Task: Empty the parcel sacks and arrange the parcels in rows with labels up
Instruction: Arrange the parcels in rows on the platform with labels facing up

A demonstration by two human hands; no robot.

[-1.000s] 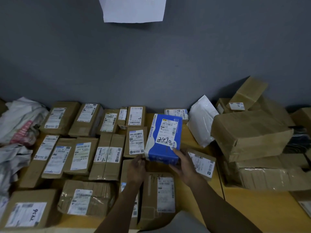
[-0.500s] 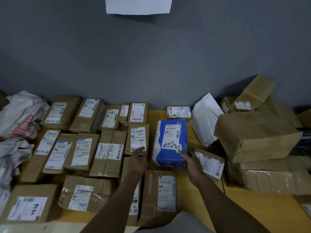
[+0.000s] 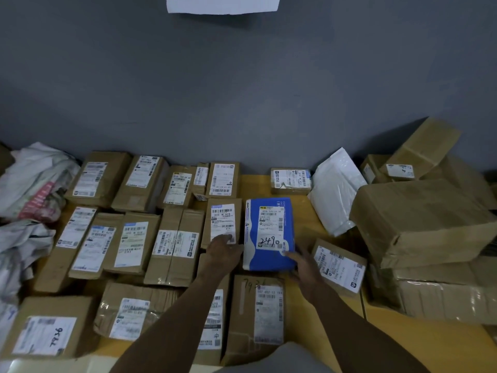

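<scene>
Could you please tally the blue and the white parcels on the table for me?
Blue parcel: 1
White mailer bag: 1
Total: 2
</scene>
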